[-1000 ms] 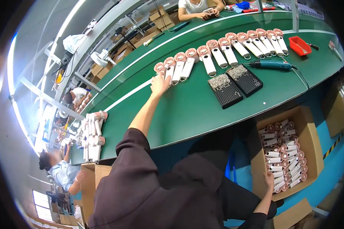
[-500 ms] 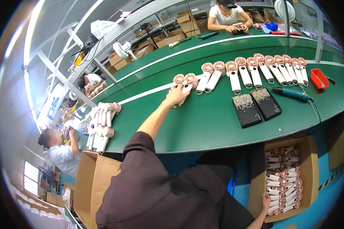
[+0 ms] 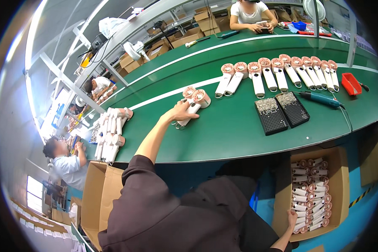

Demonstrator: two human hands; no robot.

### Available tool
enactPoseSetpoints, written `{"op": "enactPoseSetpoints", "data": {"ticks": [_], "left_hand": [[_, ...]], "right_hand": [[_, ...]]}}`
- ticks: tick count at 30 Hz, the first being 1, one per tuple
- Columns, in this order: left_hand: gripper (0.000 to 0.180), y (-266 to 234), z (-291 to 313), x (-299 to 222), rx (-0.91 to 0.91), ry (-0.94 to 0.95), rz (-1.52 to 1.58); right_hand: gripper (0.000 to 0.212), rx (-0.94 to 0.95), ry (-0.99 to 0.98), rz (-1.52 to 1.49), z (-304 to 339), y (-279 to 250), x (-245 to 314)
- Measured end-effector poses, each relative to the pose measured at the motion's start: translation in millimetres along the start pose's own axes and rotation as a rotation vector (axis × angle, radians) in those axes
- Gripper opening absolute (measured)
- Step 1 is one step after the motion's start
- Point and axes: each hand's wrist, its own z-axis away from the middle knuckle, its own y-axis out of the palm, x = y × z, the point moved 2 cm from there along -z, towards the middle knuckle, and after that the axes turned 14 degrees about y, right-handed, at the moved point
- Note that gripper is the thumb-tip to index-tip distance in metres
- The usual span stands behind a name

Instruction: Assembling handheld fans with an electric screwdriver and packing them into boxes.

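My left hand (image 3: 180,111) is closed round the white handles of two handheld fans with pink round heads, a nearer handheld fan (image 3: 201,99) and one partly behind it. Both are on or just above the green table, side by side, heads pointing away from me. Down at the lower right, my right hand (image 3: 292,217) has its fingers curled at the near left side of an open cardboard box (image 3: 342,185). What the fingers hold, if anything, is hard to see. Packed fans (image 3: 313,197) lie in rows inside that box, next to the hand.
A row of fans (image 3: 277,69) lines the far side of the table (image 3: 222,138). Nearer are black trays of screws (image 3: 271,115), a teal electric screwdriver (image 3: 319,99) and a red bin (image 3: 351,84). Piled fans (image 3: 111,134) stand left, above another box (image 3: 94,197). Co-workers sit beyond.
My left hand has drawn the two fans left and toward me, away from the row's left end. My right hand stays by the box.
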Motion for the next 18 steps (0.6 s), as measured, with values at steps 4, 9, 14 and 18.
{"op": "enactPoseSetpoints", "data": {"ticks": [4,9,14,18], "left_hand": [[0.088,2.2,3.3,-5.1,-0.019,-0.058,-0.050],[0.080,-0.6,0.2,-26.6,-0.069,-0.163,0.093],[0.074,7.3,13.0,-30.6,-0.151,-0.159,0.100],[0.073,6.2,21.0,-26.9,-0.152,-0.180,0.096]], "right_hand": [[0.025,0.050,-0.015,-0.042,5.4,-1.0,5.6],[0.026,0.063,-0.002,-0.020,14.0,-7.9,9.5],[0.016,0.026,-0.019,-0.019,27.0,-6.3,24.6],[0.018,0.047,-0.014,-0.060,29.6,-1.1,25.3]]}}
